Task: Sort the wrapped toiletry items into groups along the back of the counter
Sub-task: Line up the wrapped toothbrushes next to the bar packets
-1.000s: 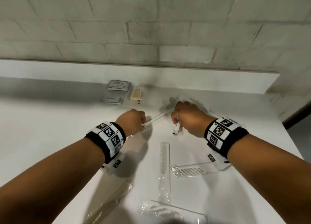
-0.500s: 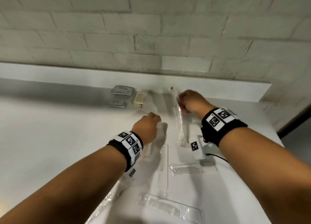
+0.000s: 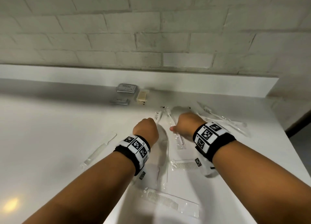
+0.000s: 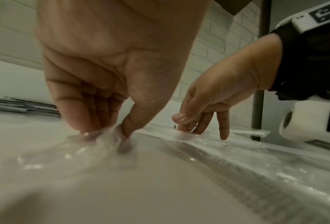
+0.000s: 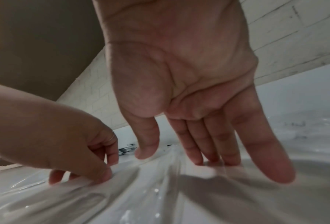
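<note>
Two wrapped toothbrushes (image 3: 174,127) lie side by side on the white counter (image 3: 50,131) between my hands. My left hand (image 3: 145,129) points its fingers down, and thumb and fingertips (image 4: 122,133) pinch the clear wrapper (image 4: 102,139) of the left one (image 3: 157,116). My right hand (image 3: 187,124) is flat with straight fingers (image 5: 213,157) that press on the other wrapper (image 5: 171,169), and it holds nothing. More wrapped toothbrushes (image 3: 223,121) lie to its right. Several wrapped combs (image 3: 168,200) lie nearer me, one (image 3: 164,158) under my left wrist.
At the back, grey sachets (image 3: 126,88) sit in two small piles beside a cream soap bar (image 3: 142,96). A raised ledge (image 3: 202,87) and brick wall close the back. The counter's right edge (image 3: 284,153) runs near the toothbrushes. A loose comb (image 3: 101,149) lies left.
My right hand has come back from the ledge and flattened; the toothbrush it held upright now lies on the counter. My left hand has moved forward and right.
</note>
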Demonstrator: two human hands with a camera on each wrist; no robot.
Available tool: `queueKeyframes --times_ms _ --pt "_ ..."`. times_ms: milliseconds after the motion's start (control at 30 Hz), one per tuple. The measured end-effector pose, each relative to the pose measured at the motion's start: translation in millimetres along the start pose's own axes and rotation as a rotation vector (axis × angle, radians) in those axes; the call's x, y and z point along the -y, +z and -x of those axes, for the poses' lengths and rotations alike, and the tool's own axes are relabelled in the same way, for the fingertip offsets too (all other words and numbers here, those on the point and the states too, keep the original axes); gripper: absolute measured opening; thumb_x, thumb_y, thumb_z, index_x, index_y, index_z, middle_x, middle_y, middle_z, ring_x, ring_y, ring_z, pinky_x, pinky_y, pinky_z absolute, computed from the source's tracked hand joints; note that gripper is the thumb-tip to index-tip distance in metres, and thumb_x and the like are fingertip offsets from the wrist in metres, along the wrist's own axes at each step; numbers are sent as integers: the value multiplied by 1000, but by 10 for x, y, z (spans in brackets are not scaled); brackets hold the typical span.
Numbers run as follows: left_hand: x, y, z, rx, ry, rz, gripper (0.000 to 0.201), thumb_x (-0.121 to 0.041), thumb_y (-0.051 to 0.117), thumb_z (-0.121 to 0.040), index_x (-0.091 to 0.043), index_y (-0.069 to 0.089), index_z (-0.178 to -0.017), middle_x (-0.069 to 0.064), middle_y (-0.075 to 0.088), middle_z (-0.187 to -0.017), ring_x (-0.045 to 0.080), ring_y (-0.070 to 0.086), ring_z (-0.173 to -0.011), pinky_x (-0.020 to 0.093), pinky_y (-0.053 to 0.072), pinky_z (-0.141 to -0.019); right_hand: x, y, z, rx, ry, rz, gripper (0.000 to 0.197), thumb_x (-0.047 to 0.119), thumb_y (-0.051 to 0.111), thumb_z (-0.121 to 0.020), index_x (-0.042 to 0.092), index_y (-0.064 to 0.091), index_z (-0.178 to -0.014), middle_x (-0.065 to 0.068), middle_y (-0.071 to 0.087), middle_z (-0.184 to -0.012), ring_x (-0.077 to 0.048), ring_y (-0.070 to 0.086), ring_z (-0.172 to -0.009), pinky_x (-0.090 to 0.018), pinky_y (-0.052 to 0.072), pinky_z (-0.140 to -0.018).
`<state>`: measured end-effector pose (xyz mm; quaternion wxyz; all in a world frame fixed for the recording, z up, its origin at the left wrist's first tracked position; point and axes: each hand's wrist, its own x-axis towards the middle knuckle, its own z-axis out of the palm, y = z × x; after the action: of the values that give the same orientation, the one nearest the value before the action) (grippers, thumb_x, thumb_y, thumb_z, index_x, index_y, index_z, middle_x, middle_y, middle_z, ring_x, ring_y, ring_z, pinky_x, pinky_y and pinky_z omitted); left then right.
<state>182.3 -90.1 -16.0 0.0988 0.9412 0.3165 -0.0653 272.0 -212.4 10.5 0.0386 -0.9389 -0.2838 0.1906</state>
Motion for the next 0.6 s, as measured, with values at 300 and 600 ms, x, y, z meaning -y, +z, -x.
queueKeyframes --times_ms 300,600 --pt "174 -61 -228 41 -29 422 19 -19 56 -86 -5 63 -97 15 70 -100 30 65 -95 27 47 -75 104 79 -24 -54 62 5 22 9 52 -88 6 66 -104 -10 67 -110 -28 63 -104 -29 48 -77" --pt "209 -32 -241 18 5 91 54 -38 63 -82 -6 44 -120 12 53 -120 32 54 -111 38 47 -88 106 61 -56 -75 113 15 20 10 54 -86 6 66 -101 -10 67 -110 -27 64 -102 -28 45 -73"
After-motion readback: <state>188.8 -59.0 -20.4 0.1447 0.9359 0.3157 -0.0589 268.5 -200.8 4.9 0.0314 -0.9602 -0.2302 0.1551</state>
